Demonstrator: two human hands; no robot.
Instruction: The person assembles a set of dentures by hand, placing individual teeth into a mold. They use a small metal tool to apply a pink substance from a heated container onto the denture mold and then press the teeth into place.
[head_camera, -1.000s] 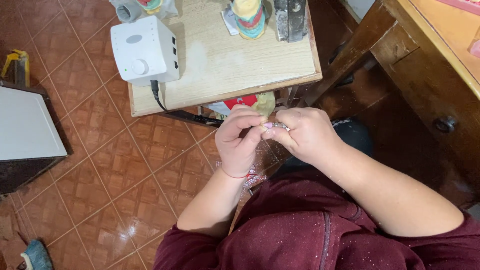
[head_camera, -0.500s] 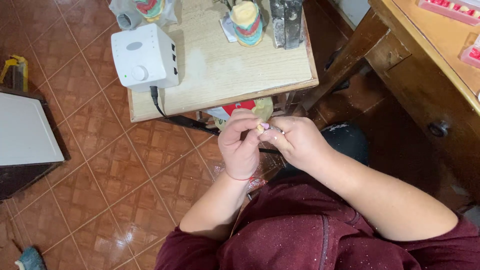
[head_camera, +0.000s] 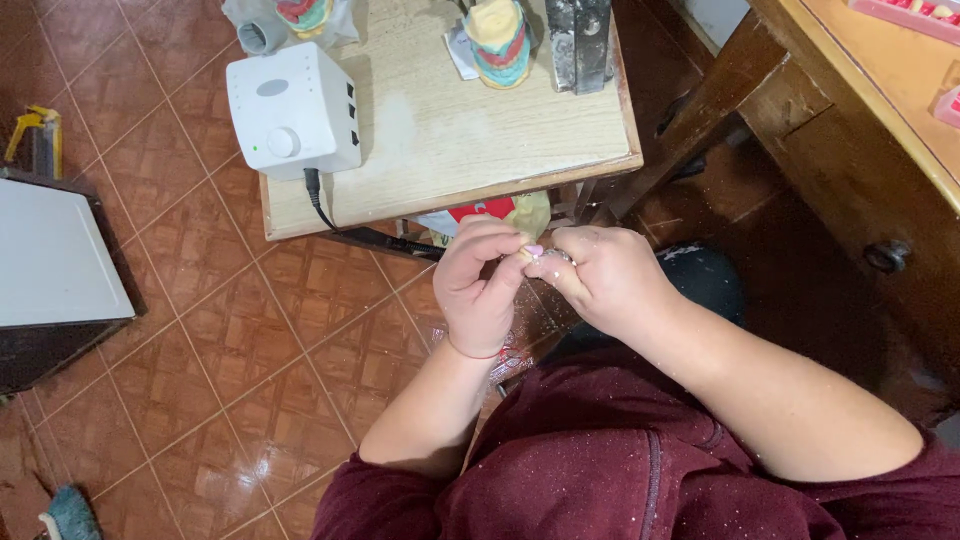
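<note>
Your left hand (head_camera: 483, 290) and right hand (head_camera: 608, 280) meet in front of your chest, just near of the table (head_camera: 450, 130) edge. Both are curled, fingertips pressed together around a small piece (head_camera: 532, 252), pinkish at its visible tip; most of it is hidden by your fingers, so its shape cannot be told. The left hand pinches it from the left with thumb and forefinger. The right hand closes in from the right, and something thin and silvery (head_camera: 558, 257) shows at its fingertips; whether that is a tool or a ring is unclear.

On the table's left part sits a white box (head_camera: 292, 110) with a knob, its black cable (head_camera: 330, 215) dropping over the near edge. At the far edge stand a striped pot (head_camera: 498, 45) and a dark block (head_camera: 578, 40). A wooden desk (head_camera: 880, 110) fills the right side. A white board (head_camera: 55, 260) lies on the tiled floor (head_camera: 230, 360) at left.
</note>
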